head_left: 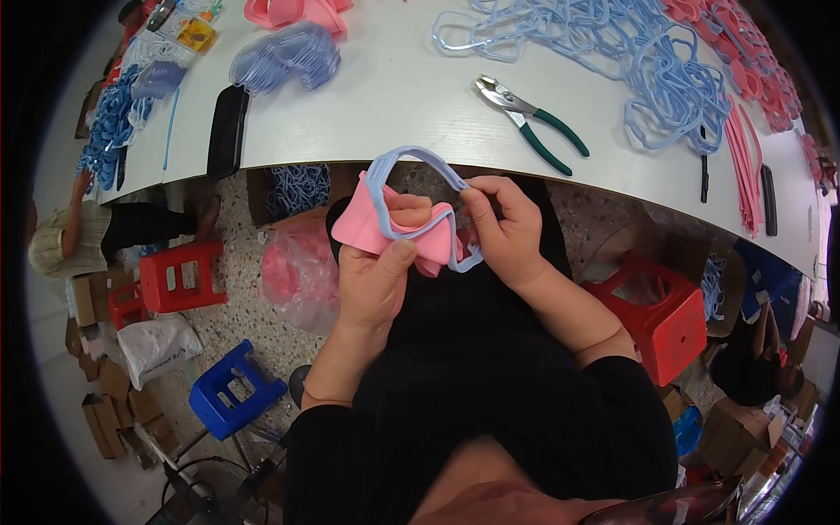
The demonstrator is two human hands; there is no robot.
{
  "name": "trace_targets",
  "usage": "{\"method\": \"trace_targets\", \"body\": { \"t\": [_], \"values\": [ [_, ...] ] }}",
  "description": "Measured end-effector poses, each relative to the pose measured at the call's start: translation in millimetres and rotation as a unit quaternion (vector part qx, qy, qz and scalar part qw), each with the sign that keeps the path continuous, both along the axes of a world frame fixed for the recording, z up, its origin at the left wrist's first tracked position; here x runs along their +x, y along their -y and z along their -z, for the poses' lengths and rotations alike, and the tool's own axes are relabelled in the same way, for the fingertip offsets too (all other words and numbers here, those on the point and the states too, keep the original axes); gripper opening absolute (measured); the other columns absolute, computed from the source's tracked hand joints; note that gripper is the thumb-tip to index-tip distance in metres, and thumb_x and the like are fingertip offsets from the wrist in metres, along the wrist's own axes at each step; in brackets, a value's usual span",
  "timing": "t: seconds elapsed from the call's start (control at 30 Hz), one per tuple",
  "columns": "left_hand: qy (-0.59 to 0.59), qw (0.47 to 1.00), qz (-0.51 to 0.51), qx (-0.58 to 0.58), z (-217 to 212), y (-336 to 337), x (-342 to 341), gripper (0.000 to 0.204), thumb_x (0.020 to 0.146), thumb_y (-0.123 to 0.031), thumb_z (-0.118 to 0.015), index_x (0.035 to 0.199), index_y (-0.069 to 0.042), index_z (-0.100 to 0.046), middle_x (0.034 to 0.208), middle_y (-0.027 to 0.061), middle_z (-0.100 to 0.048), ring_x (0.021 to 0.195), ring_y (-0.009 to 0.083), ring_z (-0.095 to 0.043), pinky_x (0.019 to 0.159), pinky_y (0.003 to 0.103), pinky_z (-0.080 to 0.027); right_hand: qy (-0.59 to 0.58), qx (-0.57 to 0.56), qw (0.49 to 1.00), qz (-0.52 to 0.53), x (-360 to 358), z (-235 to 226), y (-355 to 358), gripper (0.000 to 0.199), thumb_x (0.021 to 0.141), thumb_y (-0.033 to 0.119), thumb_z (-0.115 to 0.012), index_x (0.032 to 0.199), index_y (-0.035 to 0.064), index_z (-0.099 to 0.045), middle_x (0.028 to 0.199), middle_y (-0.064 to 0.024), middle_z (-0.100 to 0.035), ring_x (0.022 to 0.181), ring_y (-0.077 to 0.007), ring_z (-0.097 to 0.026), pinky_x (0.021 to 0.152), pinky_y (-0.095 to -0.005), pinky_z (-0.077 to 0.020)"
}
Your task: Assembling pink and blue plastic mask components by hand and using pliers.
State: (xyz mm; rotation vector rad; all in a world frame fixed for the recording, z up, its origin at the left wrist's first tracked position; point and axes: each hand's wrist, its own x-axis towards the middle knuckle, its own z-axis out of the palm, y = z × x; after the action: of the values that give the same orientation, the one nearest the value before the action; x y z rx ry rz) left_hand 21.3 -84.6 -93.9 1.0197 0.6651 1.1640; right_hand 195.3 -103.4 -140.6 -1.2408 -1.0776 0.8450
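Above my lap, my left hand (374, 284) is closed on a pink, soft, rubbery piece (357, 226), its thumb pressing the near side and fingers showing through the opening. A light-blue band (382, 171) loops over this piece and runs along part of its edge. My right hand (505, 229) pinches the band at its right side between thumb and fingers. The band's upper stretch arches free of the pink piece. Its lower right end hangs beside the pink material, partly hidden by my right fingers.
On the white table (385, 105) lie green-handled pliers (534, 122), clear lens-shaped pieces (287, 57), a black phone-like slab (227, 131), tangled light-blue bands (674, 87) and pink strips (742, 166). Red stools (661, 324) and a blue stool (234, 389) stand around me. Other people sit at both sides.
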Motion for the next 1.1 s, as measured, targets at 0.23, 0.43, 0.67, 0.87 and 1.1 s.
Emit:
{"method": "trace_targets", "body": {
  "t": [0.23,0.43,0.67,0.87,1.1],
  "values": [
    [0.129,0.98,0.143,-0.054,21.9,-14.1,-20.5,0.034,0.098,-0.032,-0.067,0.096,0.002,-0.068,0.103,0.0167,-0.068,0.101,0.0254,-0.065,0.093,0.039,-0.051,-0.069,-0.071,0.969,-0.224,-2.2,11.4,-5.2,0.028,0.101,0.017,-0.063,0.123,0.001,-0.057,0.107,-0.0067,-0.065,0.095,-0.0119,-0.066,0.079,-0.0257,-0.0532],
    [0.129,0.964,0.225,-0.056,28.9,-10.9,-21.0,0.037,0.099,-0.036,-0.065,0.09,-0.001,-0.065,0.095,0.0128,-0.065,0.095,0.0235,-0.063,0.088,0.036,-0.05,-0.394,-0.134,0.841,-0.346,-5.5,-10.8,-19.3,0.067,0.092,0.017,-0.069,0.151,0.0018,-0.041,0.141,-0.0145,-0.055,0.124,-0.0225,-0.058,0.109,-0.0381,-0.0432],
    [0.191,0.958,0.197,-0.081,32.7,-12.1,-17.5,0.037,0.099,-0.037,-0.064,0.09,-0.001,-0.064,0.094,0.0108,-0.061,0.094,0.0217,-0.06,0.087,0.034,-0.049,-0.3,-0.113,0.916,-0.241,-7.1,-18.6,-18.9,0.027,0.092,0.008,-0.073,0.117,0.0015,-0.068,0.11,-0.0029,-0.063,0.102,-0.0119,-0.06,0.092,-0.0275,-0.0479],
    [0.218,0.948,0.199,-0.121,34.2,-11.9,-13.6,0.038,0.098,-0.039,-0.065,0.09,-0.002,-0.064,0.096,0.0107,-0.061,0.094,0.02,-0.059,0.087,0.032,-0.049,-0.26,-0.017,0.936,-0.235,0.5,-15.3,-17.6,0.02,0.089,0.005,-0.075,0.107,0.0019,-0.069,0.112,-0.0033,-0.062,0.102,-0.0125,-0.06,0.091,-0.0282,-0.0481],
    [0.259,0.931,0.206,-0.155,38.1,-12.5,-7.4,0.035,0.098,-0.037,-0.065,0.088,-0.003,-0.064,0.095,0.0105,-0.06,0.094,0.0188,-0.059,0.088,0.032,-0.049,-0.301,-0.046,0.921,-0.242,7.1,-20.0,-14.3,0.025,0.085,0.005,-0.076,0.108,0.0013,-0.066,0.112,-0.0064,-0.063,0.102,-0.0153,-0.061,0.093,-0.0303,-0.0484]
  ]
}}
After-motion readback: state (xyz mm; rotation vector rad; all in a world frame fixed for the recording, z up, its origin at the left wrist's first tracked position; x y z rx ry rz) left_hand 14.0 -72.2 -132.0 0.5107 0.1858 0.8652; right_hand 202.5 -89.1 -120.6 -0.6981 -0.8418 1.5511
